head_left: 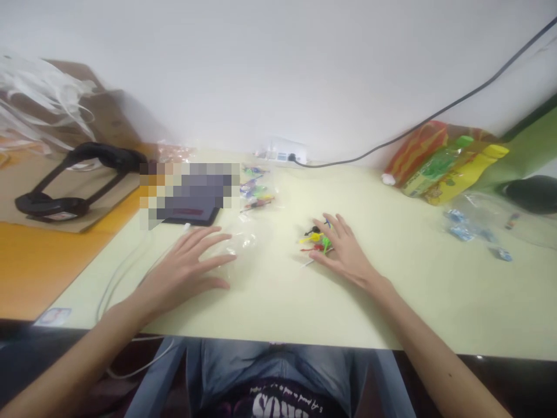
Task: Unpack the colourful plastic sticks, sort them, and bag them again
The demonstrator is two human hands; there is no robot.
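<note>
My right hand (342, 247) rests with spread fingers over a small pile of coloured plastic pieces (317, 238). Black, yellow, red, green, blue and white ones show, and the palm hides part of the pile. Fingers apart, my left hand (194, 261) is held at the left side of the pale table, beside a clear plastic bag (243, 241); whether it touches the bag I cannot tell. Behind that bag lie more bagged coloured pieces (257, 191). A dark tablet (195, 206), partly blurred out, lies beyond my left fingers with a white cable.
A power strip (278, 152) with a black cable (391, 142) stands at the wall. On the right are a green-capped bottle (439, 165), a yellow packet (465, 177) and small blue-white packets (461, 232). A black frame-like object (82, 180) lies on cardboard at left.
</note>
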